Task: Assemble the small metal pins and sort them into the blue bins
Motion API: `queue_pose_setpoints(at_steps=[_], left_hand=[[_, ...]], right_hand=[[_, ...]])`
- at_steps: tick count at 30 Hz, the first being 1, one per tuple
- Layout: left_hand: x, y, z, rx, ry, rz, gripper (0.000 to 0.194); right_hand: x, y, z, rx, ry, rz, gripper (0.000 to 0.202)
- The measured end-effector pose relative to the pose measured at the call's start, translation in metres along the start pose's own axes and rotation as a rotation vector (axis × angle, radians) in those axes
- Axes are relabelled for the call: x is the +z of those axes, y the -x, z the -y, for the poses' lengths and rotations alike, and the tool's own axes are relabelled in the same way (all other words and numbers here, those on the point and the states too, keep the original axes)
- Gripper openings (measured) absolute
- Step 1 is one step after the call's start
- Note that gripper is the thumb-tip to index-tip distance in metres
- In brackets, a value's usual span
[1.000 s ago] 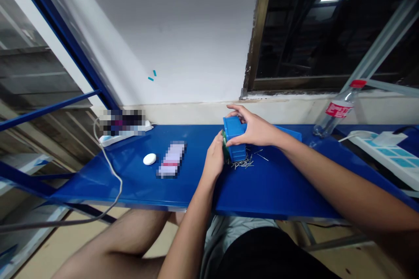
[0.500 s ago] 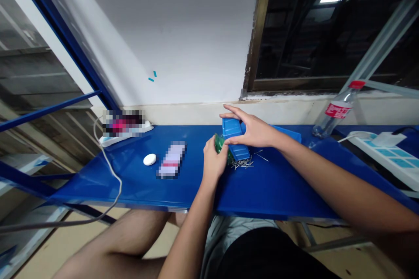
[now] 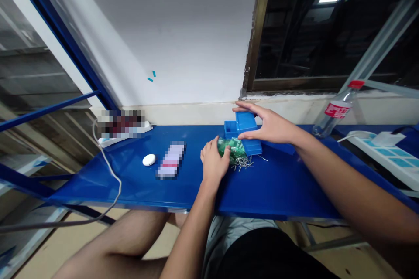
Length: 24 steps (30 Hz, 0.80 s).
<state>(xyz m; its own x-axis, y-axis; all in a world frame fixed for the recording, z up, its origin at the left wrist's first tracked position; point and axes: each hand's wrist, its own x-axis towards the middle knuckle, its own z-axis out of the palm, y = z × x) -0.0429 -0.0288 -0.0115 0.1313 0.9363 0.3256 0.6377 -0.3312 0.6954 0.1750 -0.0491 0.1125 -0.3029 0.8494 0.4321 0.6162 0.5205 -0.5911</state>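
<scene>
My right hand grips a small blue plastic bin, thumb on the near side and fingers over the far side. Behind it and to its left, part of another blue bin shows. My left hand is closed on the left part of a crumpled green plastic bag, which lies on the blue table. Several thin metal pins lie in a pile at the bag's near edge, just below the held bin.
A pixelated flat object and a white oval item lie on the left. Behind them is a white power strip with a cable. A clear bottle with a red cap and another power strip are on the right.
My right hand and the blue bin have moved to the right, off the green bag. More of the bag and another blue bin now show. My left hand has barely moved.
</scene>
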Motion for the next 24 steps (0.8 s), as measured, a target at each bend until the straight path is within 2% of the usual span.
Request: queue_pose_setpoints(at_steps=[4,10,14,20,24], left_hand=[[0.003,0.000,0.004,-0.027,-0.016,-0.009,0.048],[0.003,0.000,0.006,-0.011,-0.039,-0.013,0.047],[-0.001,0.000,0.003,-0.011,-0.046,0.002,0.046],[-0.003,-0.002,0.002,-0.020,-0.027,0.004,0.047],[-0.003,-0.001,0.002,-0.004,-0.050,0.011,0.046]], right_hand=[[-0.018,0.001,0.001,-0.037,0.096,-0.092,0.085],[-0.039,-0.001,-0.003,-0.105,0.169,-0.129,0.073],[-0.048,-0.003,-0.003,-0.106,0.189,-0.219,0.053],[-0.042,-0.013,-0.005,-0.148,0.236,-0.400,0.040],[-0.031,-0.030,-0.010,-0.147,0.231,-0.388,0.041]])
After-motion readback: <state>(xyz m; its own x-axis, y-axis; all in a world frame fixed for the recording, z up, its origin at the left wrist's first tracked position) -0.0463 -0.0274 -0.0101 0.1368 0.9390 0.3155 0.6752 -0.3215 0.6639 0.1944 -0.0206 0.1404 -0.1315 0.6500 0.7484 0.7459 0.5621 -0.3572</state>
